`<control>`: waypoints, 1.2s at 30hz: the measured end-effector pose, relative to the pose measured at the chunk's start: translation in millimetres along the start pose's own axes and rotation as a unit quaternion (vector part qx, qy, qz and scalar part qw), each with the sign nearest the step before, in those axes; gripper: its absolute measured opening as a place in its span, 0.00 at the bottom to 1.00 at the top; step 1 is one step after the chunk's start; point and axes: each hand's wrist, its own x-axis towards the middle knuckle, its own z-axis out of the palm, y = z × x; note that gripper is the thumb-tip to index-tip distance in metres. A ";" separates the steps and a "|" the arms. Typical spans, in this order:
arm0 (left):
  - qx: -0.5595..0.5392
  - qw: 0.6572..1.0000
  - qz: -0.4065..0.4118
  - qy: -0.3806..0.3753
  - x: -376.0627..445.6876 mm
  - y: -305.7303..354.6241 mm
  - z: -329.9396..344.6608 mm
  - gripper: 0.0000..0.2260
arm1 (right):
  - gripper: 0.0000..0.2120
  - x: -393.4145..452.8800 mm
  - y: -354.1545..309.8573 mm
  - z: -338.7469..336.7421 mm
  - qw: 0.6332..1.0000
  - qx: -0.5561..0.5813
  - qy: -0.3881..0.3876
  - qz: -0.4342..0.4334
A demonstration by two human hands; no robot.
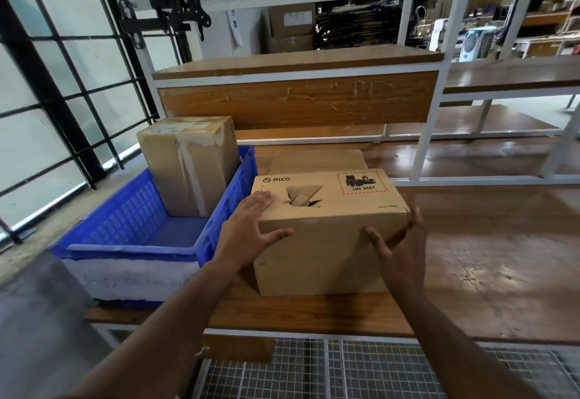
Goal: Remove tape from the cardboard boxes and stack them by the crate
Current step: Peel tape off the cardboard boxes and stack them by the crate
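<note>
Cardboard box (326,229) on table (470,257) beside crate (216,210), pressed between left hand (251,226) and right hand (401,251), fingers straight.

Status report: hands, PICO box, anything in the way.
Left hand and right hand holding PICO box by its ends, on wooden table. Blue crate close left, taped box inside. Nothing blocking.

The cardboard box (329,207) on the table carries "PICO" with a round logo on its top, plus a red-hatched battery warning label (362,182) reading "UN 3481". Small print near its right edge is unreadable.
</note>
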 end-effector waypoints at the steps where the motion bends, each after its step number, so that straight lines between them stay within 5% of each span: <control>1: -0.009 1.000 -0.012 -0.007 -2.1 0.9 -0.9 0.45 | 0.40 -8.4 7.6 0.0 0.998 0.026 -0.031 0.045; 4: -0.042 0.998 -0.053 -0.005 -8.2 8.7 -1.3 0.42 | 0.35 -24.1 26.4 0.4 0.987 0.045 -0.098 0.121; 9: -0.077 0.992 -0.097 0.024 -16.2 11.8 -2.7 0.41 | 0.38 -12.1 15.6 -4.4 0.995 -0.008 -0.077 0.069; 15: -0.239 0.949 -0.187 0.085 -48.9 17.4 18.2 0.43 | 0.33 34.2 -49.5 -20.2 0.995 -0.039 -0.058 -0.071; 21: -0.378 0.891 -0.250 -0.004 -80.9 32.3 53.1 0.37 | 0.38 54.4 -116.5 -20.4 0.948 -0.191 -0.081 -0.239; 28: -0.402 0.856 -0.319 -0.071 -85.2 31.6 71.0 0.34 | 0.33 19.7 -118.7 20.0 0.880 -0.270 -0.147 -0.361; 31: -0.421 0.862 -0.280 -0.028 -71.1 41.8 58.1 0.32 | 0.32 14.5 -115.4 28.6 0.878 -0.280 -0.137 -0.363; 36: -0.317 0.921 -0.213 0.075 -40.1 45.8 32.4 0.46 | 0.33 35.2 -121.9 12.5 0.868 -0.295 -0.169 -0.361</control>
